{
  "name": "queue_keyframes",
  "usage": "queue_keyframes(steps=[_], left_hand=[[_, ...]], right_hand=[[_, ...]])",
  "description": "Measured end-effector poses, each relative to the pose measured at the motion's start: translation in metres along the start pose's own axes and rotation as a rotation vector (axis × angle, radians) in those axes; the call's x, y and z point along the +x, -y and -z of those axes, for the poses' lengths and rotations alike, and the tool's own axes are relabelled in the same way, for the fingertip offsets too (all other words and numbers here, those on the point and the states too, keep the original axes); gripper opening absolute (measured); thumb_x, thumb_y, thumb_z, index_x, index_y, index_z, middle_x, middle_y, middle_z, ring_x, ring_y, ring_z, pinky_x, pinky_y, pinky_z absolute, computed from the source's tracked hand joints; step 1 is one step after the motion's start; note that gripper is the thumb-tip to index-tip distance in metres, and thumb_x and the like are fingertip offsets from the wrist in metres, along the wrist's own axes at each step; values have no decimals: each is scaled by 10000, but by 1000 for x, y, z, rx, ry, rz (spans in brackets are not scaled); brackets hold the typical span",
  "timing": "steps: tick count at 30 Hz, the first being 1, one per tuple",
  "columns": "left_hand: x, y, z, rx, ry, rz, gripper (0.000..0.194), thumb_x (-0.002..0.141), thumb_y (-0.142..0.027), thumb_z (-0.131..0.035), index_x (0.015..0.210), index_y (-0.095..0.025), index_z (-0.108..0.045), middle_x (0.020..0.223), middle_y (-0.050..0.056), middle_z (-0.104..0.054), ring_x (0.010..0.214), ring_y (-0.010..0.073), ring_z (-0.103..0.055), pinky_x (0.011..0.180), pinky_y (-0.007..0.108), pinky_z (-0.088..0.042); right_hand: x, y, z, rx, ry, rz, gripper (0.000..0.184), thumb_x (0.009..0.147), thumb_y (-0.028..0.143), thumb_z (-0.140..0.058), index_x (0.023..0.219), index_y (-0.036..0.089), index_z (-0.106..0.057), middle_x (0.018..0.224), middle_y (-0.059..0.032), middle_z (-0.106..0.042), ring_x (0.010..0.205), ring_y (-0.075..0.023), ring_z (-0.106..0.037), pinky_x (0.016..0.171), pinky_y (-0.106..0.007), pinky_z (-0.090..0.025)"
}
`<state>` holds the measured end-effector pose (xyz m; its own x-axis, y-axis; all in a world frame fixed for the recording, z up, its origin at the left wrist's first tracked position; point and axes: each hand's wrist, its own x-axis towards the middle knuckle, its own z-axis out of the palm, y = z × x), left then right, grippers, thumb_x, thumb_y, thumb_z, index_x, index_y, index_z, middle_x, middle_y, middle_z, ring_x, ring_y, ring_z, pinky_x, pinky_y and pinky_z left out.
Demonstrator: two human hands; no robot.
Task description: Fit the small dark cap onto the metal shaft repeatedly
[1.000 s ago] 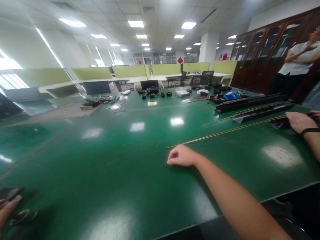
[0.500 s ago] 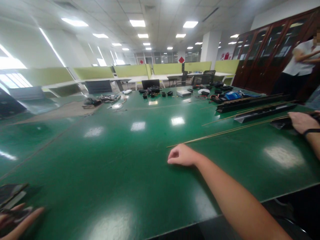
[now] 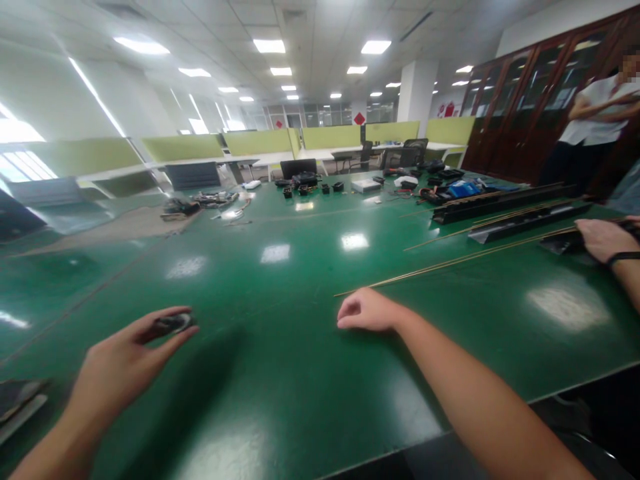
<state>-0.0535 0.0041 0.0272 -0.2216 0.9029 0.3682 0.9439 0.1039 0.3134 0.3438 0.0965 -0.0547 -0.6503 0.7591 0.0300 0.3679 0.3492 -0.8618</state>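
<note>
My left hand (image 3: 123, 363) is raised over the green table (image 3: 280, 347) at the lower left, its fingertips pinched on a small dark part (image 3: 173, 323). My right hand (image 3: 365, 311) rests on the table near the middle, fingers curled in a loose fist, nothing visible in it. Its knuckles lie just short of the near end of a long thin brass rod (image 3: 450, 263) that runs away to the right.
Another person's hand with a black wristband (image 3: 607, 240) rests on a black part at the right edge. Long black rails (image 3: 505, 203) lie at the right. Small black parts and tools (image 3: 310, 183) sit at the far end. A person stands by wooden cabinets (image 3: 595, 127).
My left hand has swung up from the lower left corner toward the middle of the table, now pinching a small dark part. My right hand has stayed put.
</note>
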Motion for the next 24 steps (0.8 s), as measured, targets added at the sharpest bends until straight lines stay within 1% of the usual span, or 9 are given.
queue_keyframes(steps=[2, 5, 7, 10, 13, 15, 17, 21, 24], left_hand=[[4, -34, -25, -163, 78, -104, 464, 763, -595, -648, 1106, -282, -664, 953, -49, -737, 894, 197, -685, 888, 356, -536], [-2, -97, -65, -373, 173, -396, 363, 774, -418, -680, 1069, -206, -681, 1031, 56, -724, 918, 221, -680, 901, 355, -543], [-13, -134, -87, -413, 279, -574, 284, 776, -214, -624, 1055, -221, -682, 1117, 51, -699, 1013, 211, -658, 955, 349, -518], [-31, -167, -111, -463, 416, -744, 395, 721, -36, -528, 1024, -242, -674, 1155, 27, -681, 1073, 197, -630, 972, 338, -496], [-45, -174, -124, -648, 533, -722, 303, 761, -69, -566, 1008, -225, -648, 1110, 36, -689, 1033, 183, -642, 926, 307, -510], [-49, -171, -128, -745, 612, -664, 203, 795, -151, -623, 986, -213, -642, 1104, 46, -694, 1019, 186, -653, 912, 304, -515], [-50, -167, -129, -791, 668, -611, 193, 802, -197, -656, 994, -208, -643, 1130, 56, -692, 1042, 196, -652, 928, 318, -511], [-45, -164, -129, -873, 687, -521, 213, 806, -179, -658, 1017, -203, -642, 1170, 57, -681, 1100, 198, -634, 974, 334, -490], [-43, -163, -130, -923, 644, -486, 171, 821, -176, -641, 991, -195, -642, 1136, 59, -690, 1062, 193, -647, 959, 331, -498]], right_hand=[[1, -2, 3, 111, -11, -20, 306, 788, 403, -701, 915, 128, -742, 796, -61, -733, 665, -143, -653, 629, -240, -495], [5, -8, 8, 230, -79, -44, 363, 856, 460, -624, 862, 104, -699, 758, -66, -711, 599, -120, -624, 599, -232, -485], [8, -12, 10, 276, -126, -67, 441, 899, 514, -547, 793, 103, -668, 696, -60, -690, 548, -111, -600, 571, -228, -468], [11, -17, 10, 307, -116, -88, 551, 936, 573, -437, 714, 111, -639, 622, -50, -658, 513, -115, -585, 548, -232, -452], [12, -17, 6, 266, -89, -95, 553, 936, 578, -436, 694, 120, -632, 597, -36, -637, 516, -117, -574, 556, -235, -454], [11, -14, 4, 211, -96, -100, 513, 937, 550, -459, 704, 127, -632, 616, -26, -637, 522, -106, -558, 559, -224, -447], [11, -11, 2, 157, -84, -104, 473, 942, 509, -474, 713, 128, -637, 624, -22, -634, 540, -102, -558, 564, -214, -440], [8, -7, 1, 44, -99, -97, 409, 928, 454, -511, 721, 131, -649, 642, -12, -637, 569, -103, -556, 570, -209, -417], [7, -7, -1, -69, -125, -61, 380, 899, 450, -552, 707, 137, -651, 649, 1, -633, 592, -105, -534, 558, -209, -375]])
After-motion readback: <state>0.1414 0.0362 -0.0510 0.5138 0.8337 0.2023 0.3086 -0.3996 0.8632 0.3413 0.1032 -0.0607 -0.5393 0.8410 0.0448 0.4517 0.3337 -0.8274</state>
